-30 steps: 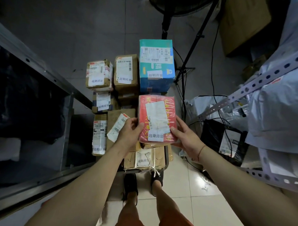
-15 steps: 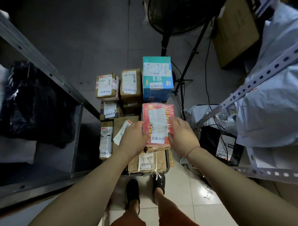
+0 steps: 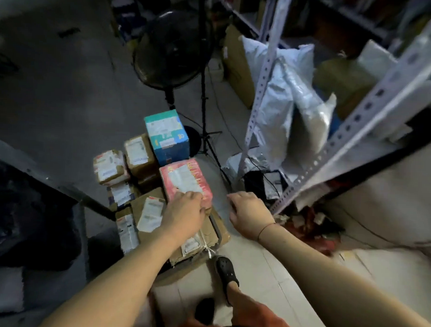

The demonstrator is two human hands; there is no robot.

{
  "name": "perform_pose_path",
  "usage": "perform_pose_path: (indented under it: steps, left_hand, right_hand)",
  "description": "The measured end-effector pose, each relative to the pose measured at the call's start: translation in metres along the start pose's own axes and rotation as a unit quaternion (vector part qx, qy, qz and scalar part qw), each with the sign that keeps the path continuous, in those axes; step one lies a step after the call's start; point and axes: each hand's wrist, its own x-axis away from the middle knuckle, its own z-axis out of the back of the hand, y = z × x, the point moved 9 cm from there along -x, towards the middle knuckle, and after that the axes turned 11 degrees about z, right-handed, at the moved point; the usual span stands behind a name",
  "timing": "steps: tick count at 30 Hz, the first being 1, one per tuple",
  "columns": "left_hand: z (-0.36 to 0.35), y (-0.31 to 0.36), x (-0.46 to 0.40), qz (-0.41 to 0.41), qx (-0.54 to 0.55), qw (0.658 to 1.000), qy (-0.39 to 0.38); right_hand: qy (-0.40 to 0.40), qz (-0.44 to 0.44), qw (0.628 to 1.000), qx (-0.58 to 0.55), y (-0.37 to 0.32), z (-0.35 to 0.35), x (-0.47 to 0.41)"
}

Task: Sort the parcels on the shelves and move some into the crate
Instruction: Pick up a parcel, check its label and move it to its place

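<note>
A red parcel [image 3: 187, 178] with a white label lies on top of a stack of brown cardboard parcels [image 3: 148, 208] on the floor. My left hand [image 3: 184, 212] rests on its near edge, fingers touching the label. My right hand [image 3: 249, 212] hovers to the right of the stack, off the red parcel, with loosely curled fingers and nothing in it. A blue-green box [image 3: 166, 136] stands at the far end of the stack. The crate is hidden under the parcels, apart from a dark rim [image 3: 218, 230] at the near right.
A metal shelf frame [image 3: 50, 182] with black bags runs along the left. A perforated shelf upright [image 3: 357, 124] with grey mailer bags [image 3: 292, 105] stands on the right. A black standing fan [image 3: 173, 49] and a tripod are behind the stack. My foot in a black shoe [image 3: 226, 273] is near the stack.
The red parcel has been set down on the stack. My right hand has let go and moved off to the right. The camera has swung up and right.
</note>
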Motion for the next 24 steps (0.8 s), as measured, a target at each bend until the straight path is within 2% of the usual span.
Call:
perform_pose_path:
  steps: [6, 12, 19, 24]
  left_hand:
    - [-0.052, 0.108, 0.042, -0.151, -0.003, 0.988, -0.032]
    - [-0.099, 0.233, 0.117, -0.285, -0.016, 0.955, -0.081]
    - [-0.151, 0.378, 0.248, -0.428, -0.056, 0.893, -0.13]
    - [-0.2, 0.461, 0.374, -0.545, -0.088, 0.819, -0.157]
  right_hand:
    - [0.056, -0.175, 0.983, -0.03, 0.066, -0.012, 0.148]
    - [0.133, -0.315, 0.938, -0.055, 0.107, -0.015, 0.31]
    - [0.204, -0.464, 0.857, -0.098, 0.141, -0.048, 0.518]
    - [0.221, -0.567, 0.785, -0.119, 0.141, -0.091, 0.665]
